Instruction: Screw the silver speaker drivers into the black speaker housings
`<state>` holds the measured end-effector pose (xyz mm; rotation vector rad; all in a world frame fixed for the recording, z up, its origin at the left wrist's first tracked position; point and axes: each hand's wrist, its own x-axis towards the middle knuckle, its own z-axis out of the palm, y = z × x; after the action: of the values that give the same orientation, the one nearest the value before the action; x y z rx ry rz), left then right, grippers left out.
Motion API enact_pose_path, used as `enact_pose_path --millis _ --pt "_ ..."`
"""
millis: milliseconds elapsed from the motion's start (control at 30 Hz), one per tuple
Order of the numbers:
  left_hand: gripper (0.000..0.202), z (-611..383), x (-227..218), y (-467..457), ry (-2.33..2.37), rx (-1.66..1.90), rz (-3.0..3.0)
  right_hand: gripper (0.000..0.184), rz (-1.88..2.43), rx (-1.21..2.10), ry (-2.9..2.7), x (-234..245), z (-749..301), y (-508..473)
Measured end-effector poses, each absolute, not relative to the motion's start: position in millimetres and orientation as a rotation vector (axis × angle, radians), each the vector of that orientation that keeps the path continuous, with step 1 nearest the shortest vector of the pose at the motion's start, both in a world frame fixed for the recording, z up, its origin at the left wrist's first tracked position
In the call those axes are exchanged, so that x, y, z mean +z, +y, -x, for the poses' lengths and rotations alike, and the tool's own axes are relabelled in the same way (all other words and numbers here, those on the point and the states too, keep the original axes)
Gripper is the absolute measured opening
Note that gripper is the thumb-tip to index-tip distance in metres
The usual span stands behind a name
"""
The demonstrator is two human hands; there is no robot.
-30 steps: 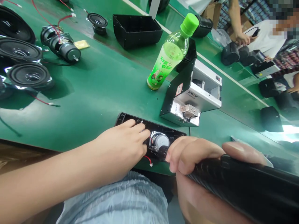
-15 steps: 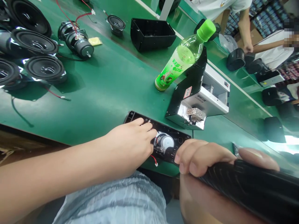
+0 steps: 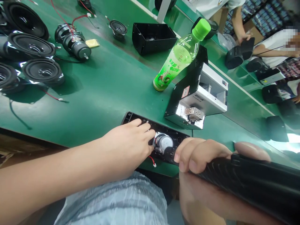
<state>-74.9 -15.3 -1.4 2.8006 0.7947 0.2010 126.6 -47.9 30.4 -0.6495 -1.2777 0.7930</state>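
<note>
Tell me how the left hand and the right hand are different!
The left hand is spread open on the black panel, while the right hand curls shut around a black ribbed tool handle. The left hand holds nothing; the right hand grips. Both hands are bare and near the round speaker.

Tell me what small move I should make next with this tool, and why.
Probably settle the nose of the black power tool onto the edge of the speaker driver, since your left hand pins the black panel steady and the nose sits right beside the driver.
</note>
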Motion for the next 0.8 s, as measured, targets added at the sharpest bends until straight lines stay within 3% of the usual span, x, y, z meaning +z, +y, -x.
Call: enact_pose_path --millis 200,500,700,800 --pt "0.023 73 -3 -15 0.791 0.181 -2.803 0.028 0.707 0.809 -1.339 37 -123 -49" --pt "0.014 72 0 -16 0.772 0.172 -2.79 0.033 0.712 0.891 -1.388 44 -125 -55" --pt "0.009 73 2 -16 0.745 0.189 -2.784 0.057 0.613 1.02 -1.691 45 -142 -54" --pt "0.009 73 4 -15 0.754 0.151 -2.768 0.05 0.58 0.986 -1.61 40 -132 -54"
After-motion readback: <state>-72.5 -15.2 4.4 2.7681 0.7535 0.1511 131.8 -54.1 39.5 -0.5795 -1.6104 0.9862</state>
